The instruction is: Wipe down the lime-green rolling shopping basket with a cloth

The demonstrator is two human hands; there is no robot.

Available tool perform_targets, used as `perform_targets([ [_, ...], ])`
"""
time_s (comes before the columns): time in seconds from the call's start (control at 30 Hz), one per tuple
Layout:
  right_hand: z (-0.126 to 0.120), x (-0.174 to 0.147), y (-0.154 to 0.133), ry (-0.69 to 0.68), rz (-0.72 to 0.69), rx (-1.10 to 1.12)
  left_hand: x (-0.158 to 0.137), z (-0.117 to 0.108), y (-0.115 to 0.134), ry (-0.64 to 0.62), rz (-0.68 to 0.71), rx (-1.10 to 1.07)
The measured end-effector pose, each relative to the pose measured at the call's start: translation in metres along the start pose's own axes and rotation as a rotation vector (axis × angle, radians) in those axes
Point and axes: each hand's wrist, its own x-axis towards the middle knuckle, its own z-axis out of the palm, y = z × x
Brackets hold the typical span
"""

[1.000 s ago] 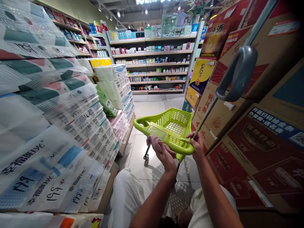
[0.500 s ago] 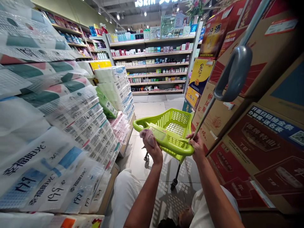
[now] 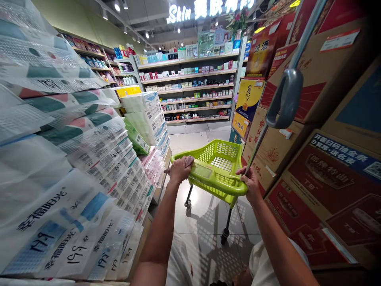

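Observation:
A lime-green shopping cart [image 3: 220, 186] with a lattice basket stands in front of me, and no goods show in it. My left hand [image 3: 179, 171] is closed over the left end of its handle, with a crumpled greyish-pink cloth [image 3: 189, 160] bunched at the fingers. On the right corner of the handle, my right hand [image 3: 250, 183] is closed round a thin metal pole [image 3: 256, 147]. This pole slants up to the right and carries a grey plastic loop [image 3: 286, 97]. The right fingertips are partly hidden.
Wrapped paper packs [image 3: 98, 151] with handwritten prices are stacked along the left. Cardboard liquor cartons [image 3: 330, 171] rise close on the right. Ahead, tiled floor [image 3: 193, 137] leads to a shelf unit [image 3: 190, 75] of small boxes and bottles.
My left hand has moved left along the handle with the cloth, from near the handle's middle to its left end. My right hand keeps its hold. The view has tilted up slightly.

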Motion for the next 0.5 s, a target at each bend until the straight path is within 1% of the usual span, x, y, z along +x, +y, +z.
perform_targets([
  [0.03,-0.001,-0.002,-0.004,0.065,-0.032,-0.041,-0.003,0.002,0.002,0.013,-0.008,0.000],
  [0.07,-0.003,-0.005,-0.010,0.163,-0.082,-0.107,-0.006,0.004,0.004,0.028,-0.013,-0.001],
  [0.13,-0.006,-0.017,-0.023,0.387,-0.232,-0.308,-0.017,0.007,0.010,0.062,-0.019,-0.005],
  [0.17,-0.007,-0.024,-0.029,0.437,-0.313,-0.424,-0.023,0.009,0.014,0.080,-0.023,-0.004],
  [0.2,-0.007,-0.032,-0.034,0.396,-0.391,-0.530,-0.030,0.010,0.019,0.096,-0.025,-0.004],
  [0.23,-0.008,-0.039,-0.038,0.306,-0.454,-0.627,-0.038,0.012,0.024,0.111,-0.022,-0.007],
  [0.3,-0.010,-0.049,-0.040,0.151,-0.522,-0.773,-0.054,0.016,0.034,0.142,0.015,-0.038],
  [0.33,-0.012,-0.051,-0.039,0.113,-0.537,-0.817,-0.062,0.018,0.038,0.154,0.058,-0.070],
  [0.4,-0.018,-0.052,-0.037,0.105,-0.555,-0.858,-0.075,0.021,0.038,0.174,0.153,-0.155],
  [0.43,-0.023,-0.050,-0.036,0.100,-0.563,-0.861,-0.079,0.021,0.034,0.191,0.176,-0.194],
  [0.47,-0.027,-0.048,-0.036,0.085,-0.570,-0.861,-0.080,0.020,0.027,0.216,0.173,-0.225],
  [0.5,-0.031,-0.045,-0.036,0.063,-0.574,-0.861,-0.080,0.018,0.018,0.249,0.140,-0.246],
])
